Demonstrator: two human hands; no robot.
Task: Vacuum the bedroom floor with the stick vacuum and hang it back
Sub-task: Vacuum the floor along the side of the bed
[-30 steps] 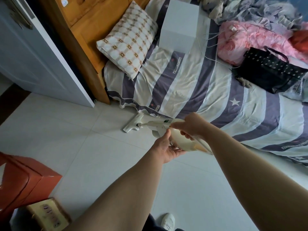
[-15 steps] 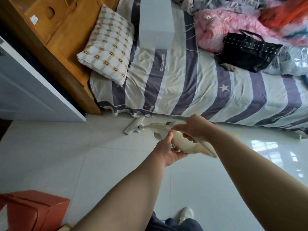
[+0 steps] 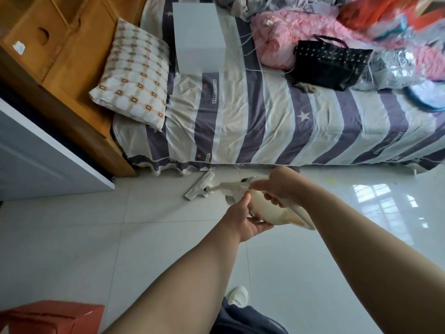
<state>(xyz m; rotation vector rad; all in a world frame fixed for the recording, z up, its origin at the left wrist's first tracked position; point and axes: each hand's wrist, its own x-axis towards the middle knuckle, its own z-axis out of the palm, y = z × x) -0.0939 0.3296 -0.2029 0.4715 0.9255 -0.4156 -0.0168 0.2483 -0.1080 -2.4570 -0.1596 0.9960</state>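
The stick vacuum [image 3: 231, 187] looks rigid, smooth and top-heavy, so the right hand [image 3: 283, 186] grips its handle while the left hand [image 3: 243, 221] curls under its bulky body.

One bed [image 3: 240, 121]. On the bed: one patterned pillow [image 3: 137, 75], one white box [image 3: 197, 37], one black studded handbag [image 3: 330, 63], one pink fluffy blanket [image 3: 284, 34]. On the floor just beside the bed: one stick vacuum [image 3: 228, 188], held by two hands, the left hand [image 3: 243, 220] and the right hand [image 3: 281, 186]. Farther from the bed: one red box [image 3: 55, 317], one white shoe [image 3: 238, 296].
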